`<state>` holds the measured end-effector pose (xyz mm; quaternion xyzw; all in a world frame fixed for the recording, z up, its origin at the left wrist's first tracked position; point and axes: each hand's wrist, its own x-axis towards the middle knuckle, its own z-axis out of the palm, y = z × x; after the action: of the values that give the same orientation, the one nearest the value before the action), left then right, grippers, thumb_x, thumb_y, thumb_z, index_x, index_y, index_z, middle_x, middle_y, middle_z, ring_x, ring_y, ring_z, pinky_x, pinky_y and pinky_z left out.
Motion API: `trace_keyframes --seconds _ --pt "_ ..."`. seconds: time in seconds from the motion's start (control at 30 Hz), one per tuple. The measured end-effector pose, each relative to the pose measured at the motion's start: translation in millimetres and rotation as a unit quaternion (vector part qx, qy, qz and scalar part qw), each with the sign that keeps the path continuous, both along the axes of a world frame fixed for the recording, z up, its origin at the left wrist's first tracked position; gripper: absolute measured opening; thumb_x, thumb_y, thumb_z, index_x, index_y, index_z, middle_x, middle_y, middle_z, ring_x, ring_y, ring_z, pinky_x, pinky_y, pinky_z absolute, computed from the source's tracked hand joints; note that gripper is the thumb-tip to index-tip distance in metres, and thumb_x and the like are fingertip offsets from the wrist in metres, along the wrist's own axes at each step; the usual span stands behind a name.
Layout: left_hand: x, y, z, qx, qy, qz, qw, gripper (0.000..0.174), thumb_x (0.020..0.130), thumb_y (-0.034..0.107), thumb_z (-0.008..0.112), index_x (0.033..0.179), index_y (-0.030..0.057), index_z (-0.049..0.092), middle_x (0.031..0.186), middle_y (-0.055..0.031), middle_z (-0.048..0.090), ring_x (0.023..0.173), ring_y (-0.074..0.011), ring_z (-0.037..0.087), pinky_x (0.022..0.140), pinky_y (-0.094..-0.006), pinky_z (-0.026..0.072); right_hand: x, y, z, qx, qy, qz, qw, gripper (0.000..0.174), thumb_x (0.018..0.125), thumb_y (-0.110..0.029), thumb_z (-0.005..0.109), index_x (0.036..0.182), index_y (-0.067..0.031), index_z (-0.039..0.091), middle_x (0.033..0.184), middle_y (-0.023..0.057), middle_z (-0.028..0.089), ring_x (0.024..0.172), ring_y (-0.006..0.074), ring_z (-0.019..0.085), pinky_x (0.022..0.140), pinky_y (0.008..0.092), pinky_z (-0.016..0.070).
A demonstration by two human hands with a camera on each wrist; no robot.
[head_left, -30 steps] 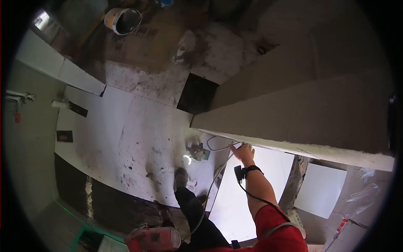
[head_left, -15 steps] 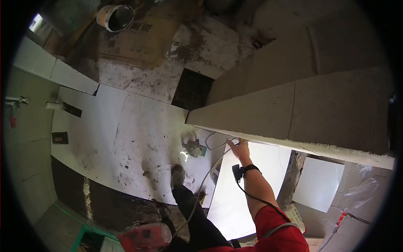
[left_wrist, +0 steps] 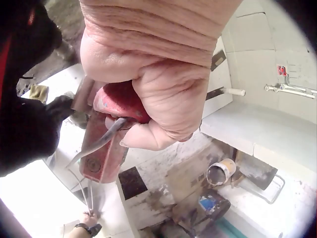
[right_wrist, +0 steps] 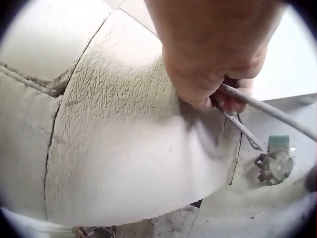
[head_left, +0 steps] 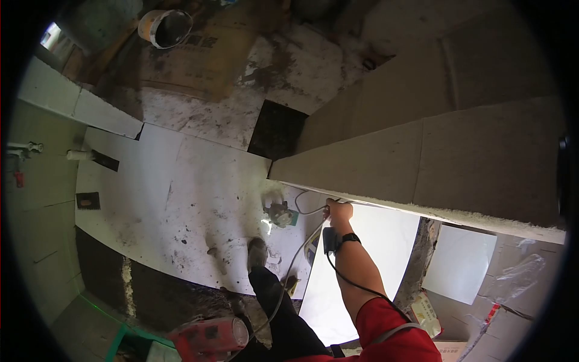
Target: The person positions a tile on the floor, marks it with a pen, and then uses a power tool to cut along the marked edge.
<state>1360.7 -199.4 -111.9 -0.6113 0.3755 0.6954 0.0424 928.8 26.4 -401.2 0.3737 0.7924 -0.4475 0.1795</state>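
Note:
My left hand [left_wrist: 158, 74] grips a red corded power tool [left_wrist: 101, 153] by its handle, fingers curled round it. A grey cord runs out of the handle's end. At the bottom of the head view the tool's red body [head_left: 208, 339] shows, while the left hand itself is hidden there. Beside the low tiled wall, my right hand [head_left: 339, 211] holds the grey cord [head_left: 295, 259] in curled fingers. Close up in the right wrist view, the cord [right_wrist: 277, 114] passes through that hand [right_wrist: 213, 59], and a second length hangs below it.
A dusty grey device with a green part [head_left: 281, 214] lies on the floor tiles near my foot. The tiled wall [head_left: 386, 163] stands along the right. A white tile panel [head_left: 362, 265] is under my right arm. A bucket [head_left: 166, 29] and notched trowel [head_left: 88, 201] lie farther off.
My right hand has drawn back a little leftward from the wall's base, and its fingers have curled round the cord. The head view shifted slightly; the red tool stays low in it.

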Motion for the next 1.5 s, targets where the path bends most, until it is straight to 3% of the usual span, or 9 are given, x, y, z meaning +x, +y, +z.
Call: trace_keyframes --seconds 0.3,0.4,0.47,0.73,0.93,1.13,1.37,1.43,1.5 --pt "5 6 6 0.009 0.008 -0.003 1.0 0.08 0.075 0.035 0.064 0.14 0.0125 0.024 0.126 -0.0051 0.042 0.115 -0.0226 0.042 0.082 -0.0412 0.0483 2 32 -5 -0.271 0.108 -0.255 0.922 0.024 0.087 -0.002 0.052 0.104 0.0146 0.05 0.098 0.0243 0.062 0.082 0.0333 0.067 0.072 0.0453 0.0595" --pt "13 6 1 0.023 0.014 0.045 0.999 0.068 0.074 0.026 0.063 0.132 0.0102 0.03 0.112 -0.0044 0.044 0.099 -0.0198 0.042 0.072 -0.0367 0.0451 9 114 -64 -0.045 0.291 0.06 0.954 0.023 0.089 -0.006 0.05 0.103 0.0122 0.049 0.101 0.0239 0.061 0.089 0.0346 0.066 0.081 0.0443 0.0593" --pt "21 8 0 0.032 0.018 0.073 0.997 0.06 0.074 0.019 0.062 0.126 0.0086 0.035 0.104 -0.004 0.045 0.088 -0.0179 0.042 0.066 -0.0337 0.0429 -6 96 14 -0.336 0.236 -0.372 0.832 0.026 0.09 -0.011 0.045 0.104 0.0105 0.047 0.103 0.0226 0.06 0.086 0.0333 0.067 0.084 0.0417 0.0593" --pt "79 21 16 0.097 0.069 0.155 0.981 0.035 0.071 -0.007 0.058 0.105 0.0023 0.053 0.068 -0.0021 0.05 0.046 -0.0104 0.043 0.04 -0.0216 0.0342 -43 227 218 -0.303 0.433 -0.279 0.802 0.028 0.088 -0.017 0.05 0.103 0.0059 0.054 0.1 0.0182 0.063 0.096 0.0315 0.065 0.088 0.0407 0.0575" --pt "89 27 -54 0.02 0.388 -0.072 0.919 0.073 0.068 0.011 0.059 0.136 0.0066 0.03 0.117 -0.0069 0.048 0.102 -0.0205 0.052 0.081 -0.0337 0.047 20 351 422 -0.184 0.642 -0.209 0.715 0.017 0.088 -0.008 0.058 0.101 0.0022 0.056 0.098 0.0113 0.065 0.092 0.021 0.065 0.088 0.0304 0.0532" --pt "109 64 54 0.054 0.376 -0.228 0.896 0.045 0.053 -0.001 0.054 0.097 0.0007 0.057 0.098 -0.0092 0.061 0.1 -0.0248 0.06 0.096 -0.0363 0.0447 261 513 537 -0.044 0.741 -0.361 0.564 0.019 0.097 -0.02 0.053 0.098 -0.0007 0.056 0.095 0.0082 0.064 0.091 0.0209 0.064 0.084 0.0324 0.0539" --pt "129 133 122 0.142 0.296 -0.406 0.853 0.097 0.063 0.001 0.052 0.153 0.0111 0.017 0.157 -0.0074 0.021 0.145 -0.0227 0.018 0.113 -0.0293 0.02 499 539 533 -0.129 0.339 -0.328 0.872 0.012 0.096 -0.021 0.049 0.093 -0.0103 0.054 0.058 -0.0049 0.044 0.04 0.0071 0.032 0.036 0.023 0.0267" --pt "141 155 100 0.095 0.302 -0.396 0.862 0.019 0.054 -0.003 0.054 0.073 0.0012 0.055 0.079 -0.0079 0.061 0.084 -0.0237 0.059 0.079 -0.0318 0.0456 525 537 538 -0.128 0.355 -0.287 0.881 0.014 0.096 -0.025 0.052 0.096 -0.0112 0.054 0.057 -0.0058 0.043 0.039 0.0055 0.03 0.036 0.0225 0.0234" --pt "151 176 95 0.105 0.288 -0.412 0.858 0.026 0.055 -0.003 0.054 0.08 0.0004 0.057 0.08 -0.0063 0.059 0.079 -0.0211 0.057 0.074 -0.0298 0.0433 547 508 572 -0.074 0.338 -0.206 0.915 0.021 0.095 -0.031 0.055 0.097 -0.0099 0.055 0.055 -0.0056 0.041 0.038 0.0052 0.029 0.034 0.022 0.0218"
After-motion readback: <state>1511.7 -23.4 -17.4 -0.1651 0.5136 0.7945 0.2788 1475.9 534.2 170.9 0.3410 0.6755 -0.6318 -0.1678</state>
